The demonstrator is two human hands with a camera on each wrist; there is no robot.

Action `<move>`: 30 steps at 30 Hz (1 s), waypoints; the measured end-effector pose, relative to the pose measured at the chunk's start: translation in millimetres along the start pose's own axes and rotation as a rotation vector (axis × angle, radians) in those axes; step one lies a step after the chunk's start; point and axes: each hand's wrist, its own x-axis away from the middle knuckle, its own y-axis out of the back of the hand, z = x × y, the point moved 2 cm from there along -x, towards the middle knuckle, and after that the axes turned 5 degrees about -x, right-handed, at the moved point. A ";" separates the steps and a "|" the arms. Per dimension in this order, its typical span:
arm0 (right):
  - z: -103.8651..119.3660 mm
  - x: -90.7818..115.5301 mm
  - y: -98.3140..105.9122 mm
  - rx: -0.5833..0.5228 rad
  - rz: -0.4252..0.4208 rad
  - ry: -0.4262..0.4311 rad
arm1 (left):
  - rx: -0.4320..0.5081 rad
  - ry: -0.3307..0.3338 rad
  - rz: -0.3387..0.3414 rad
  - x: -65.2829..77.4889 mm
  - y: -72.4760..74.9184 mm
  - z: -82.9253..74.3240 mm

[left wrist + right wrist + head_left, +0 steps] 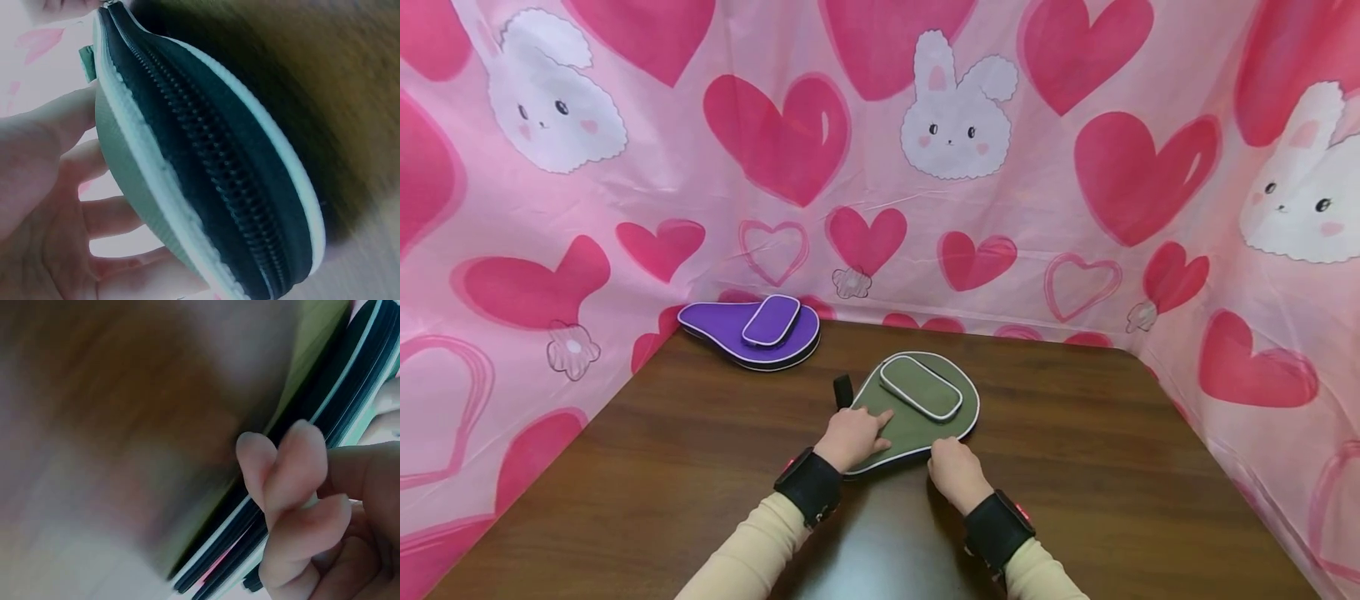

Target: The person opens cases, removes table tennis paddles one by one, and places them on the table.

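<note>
A green table tennis paddle case (913, 427) with white piping and a small raised pocket (922, 387) lies on the wooden table. My left hand (852, 437) rests on its narrower left part, fingers spread and mostly straight. At the near edge, my right hand (953, 468) has curled fingers pinching at the zipper; the pull itself is hidden in them. The left wrist view shows the zipper teeth (219, 156) meshed, with the slider (107, 4) at the top by the right hand's fingers. A gap shows between the zipper tapes (219, 565) in the right wrist view.
A purple paddle case (722, 321) with its own pocket lies at the table's far left corner. From the green case's left side sticks a black strap (843, 392). Pink cloth (880, 192) with hearts and rabbits hangs behind and along both sides of the table (1075, 467).
</note>
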 end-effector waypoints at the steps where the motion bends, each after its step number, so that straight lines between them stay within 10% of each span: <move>1: 2.3 0.5 -0.8 0.006 -0.004 0.008 | -0.003 -0.002 -0.004 -0.2 -0.2 -0.2; 17: -19.7 -25.7 0.7 -0.068 0.080 -0.190 | 0.036 -0.126 0.007 4.6 9.9 -18.3; 30: -25.7 -30.9 2.4 -0.020 0.063 -0.161 | 0.071 -0.117 -0.016 6.0 7.1 -31.3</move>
